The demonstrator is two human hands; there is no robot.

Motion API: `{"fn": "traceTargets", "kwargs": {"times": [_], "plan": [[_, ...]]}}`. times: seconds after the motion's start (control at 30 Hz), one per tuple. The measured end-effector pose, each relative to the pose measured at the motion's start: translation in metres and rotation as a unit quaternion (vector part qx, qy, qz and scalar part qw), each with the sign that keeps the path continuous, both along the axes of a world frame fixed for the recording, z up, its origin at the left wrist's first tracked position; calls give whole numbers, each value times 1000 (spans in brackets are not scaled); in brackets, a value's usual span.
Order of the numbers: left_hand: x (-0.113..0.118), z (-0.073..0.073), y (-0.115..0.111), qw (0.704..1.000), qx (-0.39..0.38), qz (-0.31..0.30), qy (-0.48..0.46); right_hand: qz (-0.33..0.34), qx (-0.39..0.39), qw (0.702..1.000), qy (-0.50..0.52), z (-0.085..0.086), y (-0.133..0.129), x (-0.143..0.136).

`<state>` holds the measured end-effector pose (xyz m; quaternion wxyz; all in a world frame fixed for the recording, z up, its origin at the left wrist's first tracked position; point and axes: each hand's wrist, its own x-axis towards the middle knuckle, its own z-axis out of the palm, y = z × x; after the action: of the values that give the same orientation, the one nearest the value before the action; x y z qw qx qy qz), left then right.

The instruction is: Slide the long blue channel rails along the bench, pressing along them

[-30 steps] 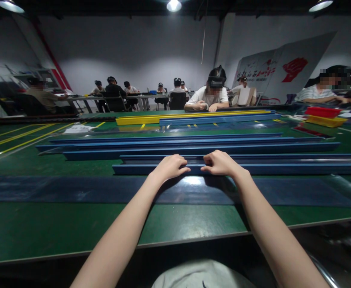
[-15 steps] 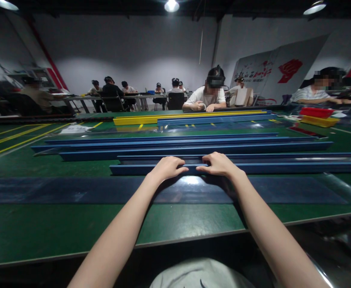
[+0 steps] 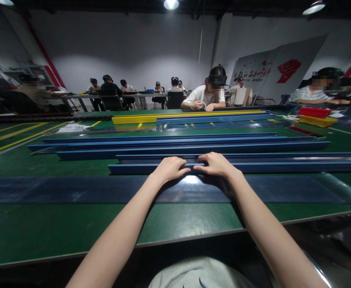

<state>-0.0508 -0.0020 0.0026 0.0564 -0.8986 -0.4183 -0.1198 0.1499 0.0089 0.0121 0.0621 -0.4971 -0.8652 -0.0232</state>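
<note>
My left hand (image 3: pixel 171 169) and my right hand (image 3: pixel 215 165) are close together on the near wall of a long blue plastic channel (image 3: pixel 283 168). Each thumb lies along the outer face of that wall, while the other fingers curl over its top edge into the channel. Only a narrow gap parts the two thumb tips. The channel rests on a green table (image 3: pixel 190 220) and runs out of view on the right. Just in front of it, under my wrists, lies a flat transparent strip (image 3: pixel 73 190) with a bluish tint.
Farther back lie several more blue channels (image 3: pixel 193 150). Beyond them are a yellow channel (image 3: pixel 133 119), a white crumpled piece (image 3: pixel 73 127), a red tray (image 3: pixel 315 112) and a yellow tray (image 3: pixel 317 121). A co-worker (image 3: pixel 205 98) sits across the table.
My hands have drawn slightly closer together along the channel wall, narrowing the gap between the thumbs. The view has shifted very slightly.
</note>
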Motion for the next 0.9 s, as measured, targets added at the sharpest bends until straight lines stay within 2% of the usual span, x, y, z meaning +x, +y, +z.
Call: {"fn": "traceTargets", "kwargs": {"times": [0.37, 0.9], "plan": [[1, -3, 0, 1000, 19, 6, -4, -3, 1, 1000, -14, -1, 1, -1], [2, -4, 0, 1000, 1, 16, -9, -3, -9, 1000, -18, 1, 0, -2]]}}
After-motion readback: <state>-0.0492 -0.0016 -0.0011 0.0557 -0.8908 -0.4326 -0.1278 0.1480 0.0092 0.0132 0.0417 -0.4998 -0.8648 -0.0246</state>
